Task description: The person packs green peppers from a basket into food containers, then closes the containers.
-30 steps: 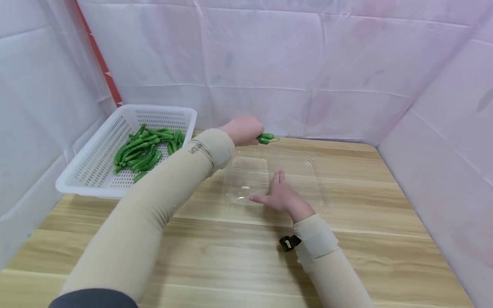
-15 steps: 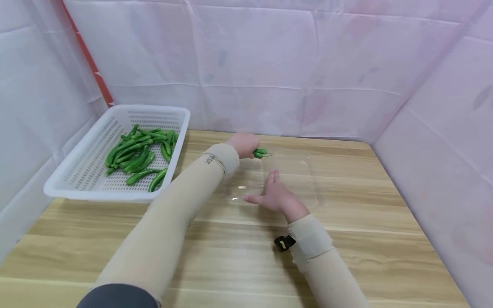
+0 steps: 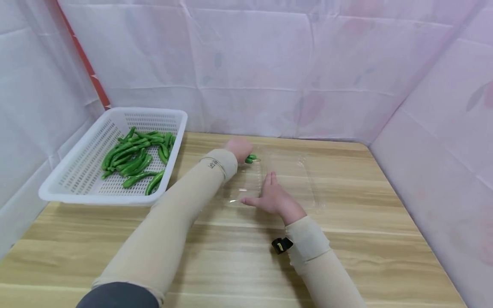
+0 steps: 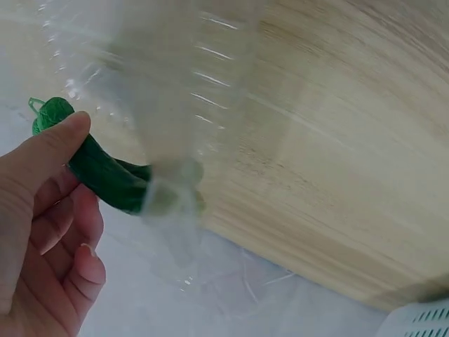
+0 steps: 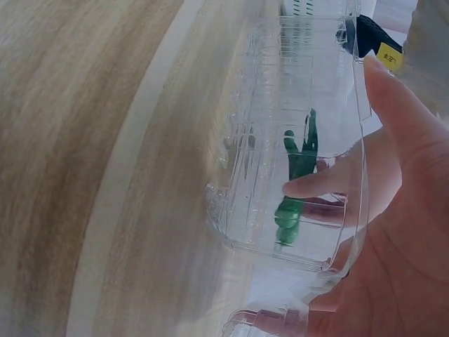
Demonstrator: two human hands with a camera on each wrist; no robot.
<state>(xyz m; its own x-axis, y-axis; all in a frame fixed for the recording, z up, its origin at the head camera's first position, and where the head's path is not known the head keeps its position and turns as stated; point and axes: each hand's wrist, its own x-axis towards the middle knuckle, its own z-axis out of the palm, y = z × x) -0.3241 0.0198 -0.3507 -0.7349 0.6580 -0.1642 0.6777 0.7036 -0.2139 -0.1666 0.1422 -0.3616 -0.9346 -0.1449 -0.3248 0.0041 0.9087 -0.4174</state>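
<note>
Mid-frame, the left hand (image 3: 239, 149) pinches green peppers (image 4: 109, 179) between its fingers at a clear container (image 3: 244, 184) touched by the right hand (image 3: 274, 198), fingers spread

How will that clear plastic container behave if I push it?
The clear container is probably light and bendy, given its thin, see-through walls. Its glossy plastic may slide easily on the smooth-looking wooden tabletop. The ridged sides might stiffen it a little.
</note>
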